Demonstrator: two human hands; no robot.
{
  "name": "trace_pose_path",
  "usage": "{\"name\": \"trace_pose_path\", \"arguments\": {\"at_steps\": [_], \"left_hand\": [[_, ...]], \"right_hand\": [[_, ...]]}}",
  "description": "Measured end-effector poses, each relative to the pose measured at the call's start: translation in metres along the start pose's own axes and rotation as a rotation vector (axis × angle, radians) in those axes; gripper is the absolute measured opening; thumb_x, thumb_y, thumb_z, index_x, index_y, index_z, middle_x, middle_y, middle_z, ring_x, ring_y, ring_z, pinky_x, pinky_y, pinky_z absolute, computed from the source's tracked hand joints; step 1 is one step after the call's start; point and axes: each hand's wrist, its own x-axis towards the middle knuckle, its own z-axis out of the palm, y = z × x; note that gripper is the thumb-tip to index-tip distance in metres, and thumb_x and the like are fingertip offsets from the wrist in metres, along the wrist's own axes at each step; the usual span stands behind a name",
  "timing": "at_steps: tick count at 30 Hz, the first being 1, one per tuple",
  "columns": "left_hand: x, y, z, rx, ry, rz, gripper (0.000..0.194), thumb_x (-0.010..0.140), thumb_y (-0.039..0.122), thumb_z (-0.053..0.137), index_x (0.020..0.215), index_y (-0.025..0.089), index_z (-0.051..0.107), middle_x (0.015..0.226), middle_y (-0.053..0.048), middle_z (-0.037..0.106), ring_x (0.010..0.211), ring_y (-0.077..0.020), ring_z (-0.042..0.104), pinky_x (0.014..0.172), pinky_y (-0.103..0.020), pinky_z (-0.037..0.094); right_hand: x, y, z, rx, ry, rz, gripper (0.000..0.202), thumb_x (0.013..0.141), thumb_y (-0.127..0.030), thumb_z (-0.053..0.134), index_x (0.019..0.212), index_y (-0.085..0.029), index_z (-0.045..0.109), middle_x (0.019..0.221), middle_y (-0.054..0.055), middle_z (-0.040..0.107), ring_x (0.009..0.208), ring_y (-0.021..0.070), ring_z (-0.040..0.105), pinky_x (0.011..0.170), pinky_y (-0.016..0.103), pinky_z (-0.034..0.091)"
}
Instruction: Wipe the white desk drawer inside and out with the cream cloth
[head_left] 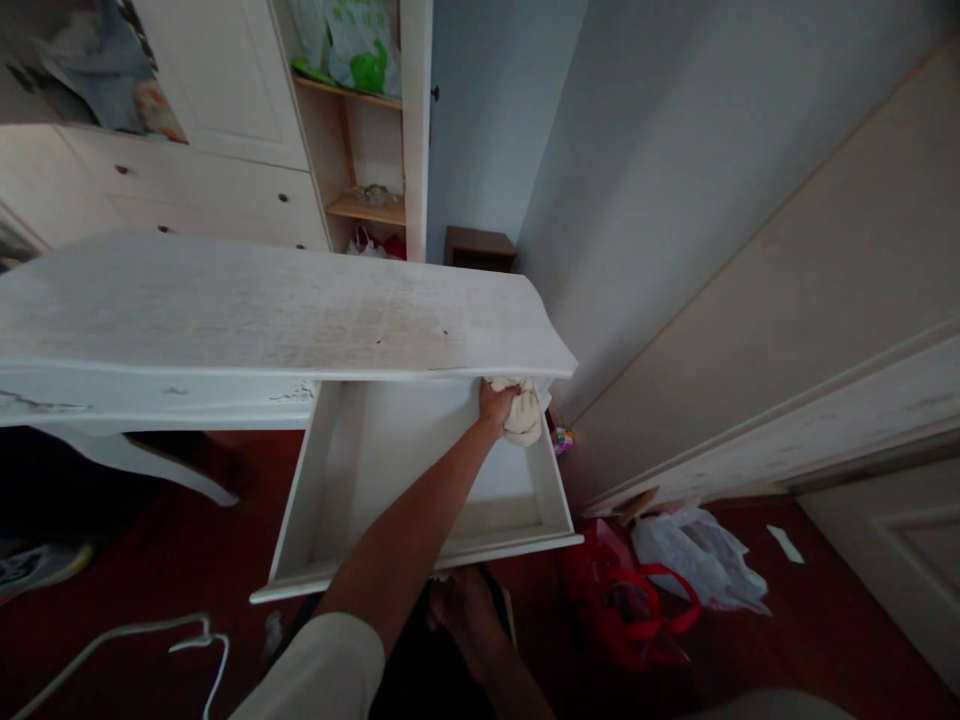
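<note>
The step in hand appears to be wiping out the interior of the pulled-out drawer (390, 430) of the white desk (187, 310). The left hand (496, 405) is closed on a cream cloth (527, 418), which sits at the rear right corner of the drawer, beside the right side panel and just below the edge of the desktop. The left forearm passes over the drawer front. The right hand (466, 608) is positioned low, near the underside of the drawer front, well apart from the left; whether it grips or supports anything cannot be determined. The next move likely calls for maintaining light pressure on the cloth, drawing it forward along the side panel, then covering the drawer floor. Keep the knuckles clear of the desktop edge. Brown marks on the desktop (375, 318) may require separate wiping.
</note>
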Motion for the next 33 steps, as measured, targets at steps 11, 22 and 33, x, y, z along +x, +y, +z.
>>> {"name": "trace_pose_path", "arguments": {"at_steps": [11, 22, 33], "left_hand": [[-0.037, 0.005, -0.046, 0.267, -0.499, -0.087, 0.049, 0.053, 0.003, 0.069, 0.099, 0.017, 0.062, 0.089, -0.002, 0.069, 0.08, -0.0177, 0.063, 0.085, -0.038, 0.052], [-0.088, 0.008, -0.067, 0.835, -1.04, 0.006, 0.041, 0.051, 0.009, 0.071, 0.09, 0.022, 0.062, 0.092, -0.005, 0.068, 0.086, -0.0228, 0.061, 0.081, -0.034, 0.049], [-0.082, 0.024, -0.067, 0.959, -1.22, -0.198, 0.045, 0.047, 0.011, 0.072, 0.09, 0.022, 0.064, 0.086, 0.0, 0.067, 0.078, -0.0211, 0.062, 0.068, -0.029, 0.049]], "right_hand": [[0.004, 0.005, 0.007, 0.152, 0.023, -0.05, 0.033, 0.074, -0.049, 0.065, 0.083, -0.017, 0.07, 0.077, 0.003, 0.063, 0.047, 0.0074, 0.043, 0.046, 0.024, 0.042], [0.004, 0.002, 0.005, 0.125, 0.012, -0.012, 0.033, 0.071, -0.049, 0.066, 0.081, -0.017, 0.067, 0.076, 0.002, 0.063, 0.047, 0.007, 0.042, 0.045, 0.023, 0.041], [0.001, -0.005, 0.01, 0.133, 0.03, -0.006, 0.029, 0.071, -0.045, 0.066, 0.078, -0.016, 0.066, 0.072, 0.001, 0.063, 0.046, 0.0063, 0.04, 0.046, 0.023, 0.041]]}}
